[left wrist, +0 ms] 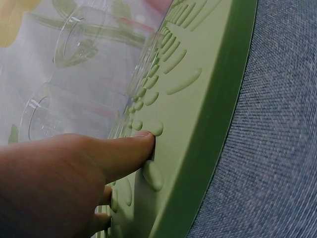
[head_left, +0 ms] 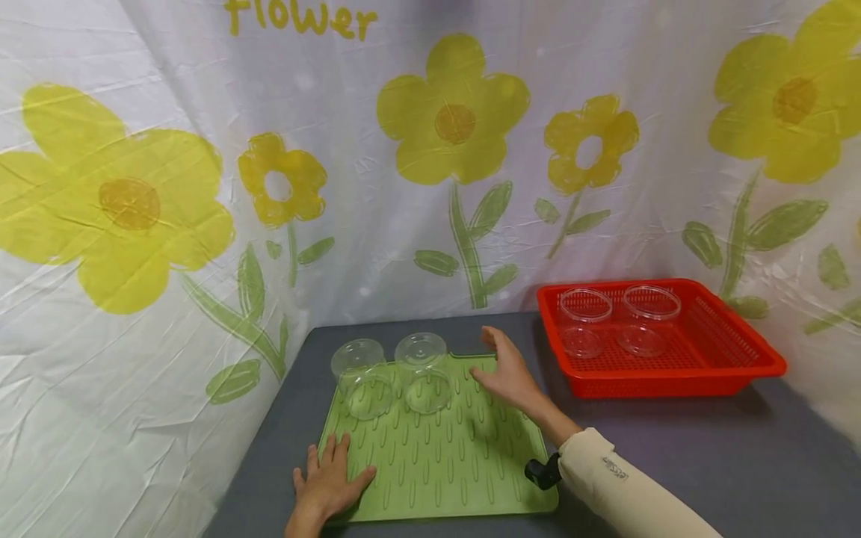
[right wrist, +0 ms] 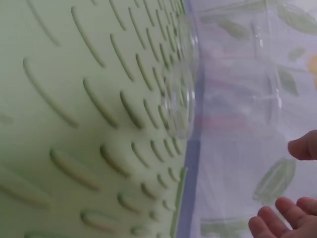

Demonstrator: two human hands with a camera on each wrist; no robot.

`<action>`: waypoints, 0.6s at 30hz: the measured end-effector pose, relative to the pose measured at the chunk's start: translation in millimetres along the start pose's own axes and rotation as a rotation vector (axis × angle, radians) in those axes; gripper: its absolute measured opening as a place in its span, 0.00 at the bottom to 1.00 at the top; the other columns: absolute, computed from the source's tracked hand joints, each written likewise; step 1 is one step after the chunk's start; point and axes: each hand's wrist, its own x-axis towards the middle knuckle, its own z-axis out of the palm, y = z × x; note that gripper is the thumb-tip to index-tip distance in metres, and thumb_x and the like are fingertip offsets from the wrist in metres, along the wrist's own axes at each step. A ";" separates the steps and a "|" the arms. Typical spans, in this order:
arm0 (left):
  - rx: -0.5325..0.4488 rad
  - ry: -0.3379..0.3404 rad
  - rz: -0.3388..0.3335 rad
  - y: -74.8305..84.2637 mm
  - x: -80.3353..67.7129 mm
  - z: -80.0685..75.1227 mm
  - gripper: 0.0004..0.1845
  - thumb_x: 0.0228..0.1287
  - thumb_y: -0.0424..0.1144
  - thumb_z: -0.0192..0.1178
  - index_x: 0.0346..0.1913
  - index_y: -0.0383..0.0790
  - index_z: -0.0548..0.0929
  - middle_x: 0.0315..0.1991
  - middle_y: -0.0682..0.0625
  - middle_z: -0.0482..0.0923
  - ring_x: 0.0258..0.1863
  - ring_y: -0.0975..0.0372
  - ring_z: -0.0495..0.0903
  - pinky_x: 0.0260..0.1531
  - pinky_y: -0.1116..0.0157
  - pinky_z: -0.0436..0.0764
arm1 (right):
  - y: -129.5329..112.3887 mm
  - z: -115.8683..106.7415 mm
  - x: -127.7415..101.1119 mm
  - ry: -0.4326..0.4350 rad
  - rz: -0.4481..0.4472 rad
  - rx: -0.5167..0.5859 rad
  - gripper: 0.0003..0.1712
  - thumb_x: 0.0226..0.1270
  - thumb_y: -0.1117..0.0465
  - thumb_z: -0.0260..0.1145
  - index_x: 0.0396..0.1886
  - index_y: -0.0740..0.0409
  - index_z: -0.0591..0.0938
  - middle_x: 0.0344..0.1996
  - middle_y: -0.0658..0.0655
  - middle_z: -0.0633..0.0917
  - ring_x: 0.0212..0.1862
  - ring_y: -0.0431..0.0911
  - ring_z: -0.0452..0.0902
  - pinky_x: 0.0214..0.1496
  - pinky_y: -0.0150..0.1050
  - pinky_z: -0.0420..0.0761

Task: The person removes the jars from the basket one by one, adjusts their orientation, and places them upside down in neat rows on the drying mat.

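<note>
on the green mat [head_left: 437,478], left hand [head_left: 329,482] flat, right hand [head_left: 507,373] open beside two upturned jars [head_left: 393,373], red basket [head_left: 713,359] behind

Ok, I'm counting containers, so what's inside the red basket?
The red basket holds two clear cups standing upright side by side near its back wall. Both look empty. The basket's front wall hides part of its floor, so anything low there cannot be seen.
</note>
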 end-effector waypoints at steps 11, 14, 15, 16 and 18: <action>-0.007 0.003 0.006 -0.3 4.2 -4.1 0.57 0.61 0.72 0.60 0.79 0.33 0.57 0.79 0.26 0.45 0.75 0.23 0.37 0.66 0.21 0.38 | 15.2 -42.0 14.5 0.210 -0.056 0.052 0.34 0.66 0.63 0.72 0.69 0.62 0.71 0.61 0.66 0.81 0.63 0.60 0.77 0.63 0.59 0.78; -0.014 -0.012 -0.002 -2.5 4.4 -1.7 0.58 0.60 0.73 0.60 0.79 0.33 0.57 0.79 0.26 0.45 0.75 0.23 0.37 0.65 0.21 0.37 | 23.9 -52.0 15.8 0.284 -0.051 0.029 0.31 0.65 0.63 0.73 0.67 0.63 0.74 0.59 0.66 0.82 0.61 0.60 0.78 0.60 0.58 0.78; -0.018 -0.016 -0.005 -2.7 4.6 -0.6 0.58 0.60 0.73 0.60 0.79 0.33 0.57 0.79 0.26 0.45 0.75 0.23 0.37 0.65 0.21 0.37 | 27.0 -55.5 16.4 0.309 -0.050 0.025 0.31 0.65 0.63 0.73 0.66 0.64 0.74 0.58 0.67 0.82 0.61 0.61 0.78 0.61 0.59 0.78; -0.019 -0.019 -0.009 -2.8 5.0 0.3 0.57 0.60 0.73 0.60 0.79 0.34 0.57 0.79 0.26 0.45 0.75 0.23 0.37 0.66 0.21 0.37 | 30.5 -59.4 17.2 0.332 -0.048 0.018 0.31 0.65 0.63 0.73 0.65 0.64 0.75 0.58 0.68 0.82 0.60 0.61 0.77 0.61 0.59 0.77; -0.018 -0.023 -0.013 -3.5 5.4 2.1 0.58 0.60 0.73 0.60 0.79 0.34 0.57 0.79 0.26 0.45 0.75 0.23 0.37 0.66 0.21 0.37 | 36.2 -67.3 19.1 0.374 -0.045 0.004 0.30 0.64 0.64 0.73 0.64 0.66 0.75 0.57 0.69 0.81 0.60 0.62 0.76 0.63 0.60 0.76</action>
